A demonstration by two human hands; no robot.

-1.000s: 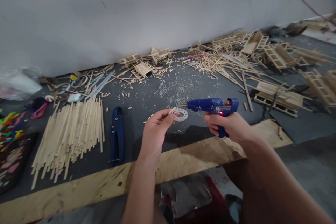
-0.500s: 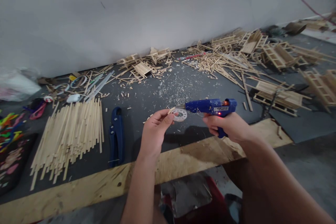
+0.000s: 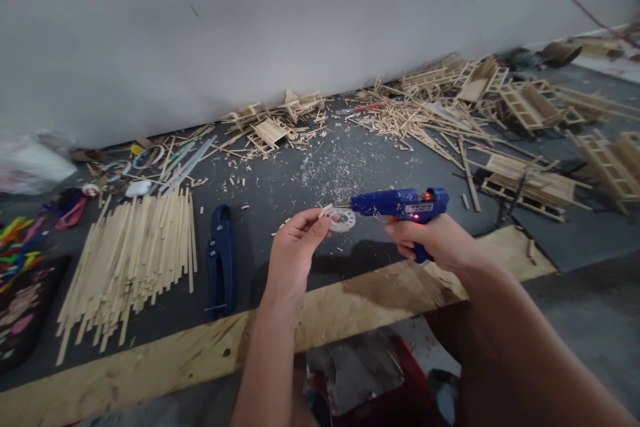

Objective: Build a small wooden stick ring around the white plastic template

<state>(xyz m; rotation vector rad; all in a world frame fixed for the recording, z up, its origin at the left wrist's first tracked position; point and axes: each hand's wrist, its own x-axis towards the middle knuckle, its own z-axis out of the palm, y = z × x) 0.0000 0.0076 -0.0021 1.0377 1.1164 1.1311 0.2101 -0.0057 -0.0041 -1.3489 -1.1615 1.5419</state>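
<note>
Between thumb and fingers, my left hand (image 3: 299, 240) pinches a small pale ring with holes (image 3: 343, 219), and a short bit of wooden stick shows at its upper edge. My right hand (image 3: 430, 239) is wrapped round the handle of a blue glue gun (image 3: 387, 203) with a small red light lit. The gun's nozzle points left and lies at the ring's top edge, close to my left fingertips. Whether the tip touches the stick I cannot tell.
A bundle of thin wooden sticks (image 3: 133, 253) and a blue cutter (image 3: 221, 260) lie to the left. Small wooden chair-like frames (image 3: 530, 177) and loose sticks (image 3: 400, 121) are piled at the back and right. A plastic bag (image 3: 35, 163) stands far left. Bare wood (image 3: 165, 363) edges the table.
</note>
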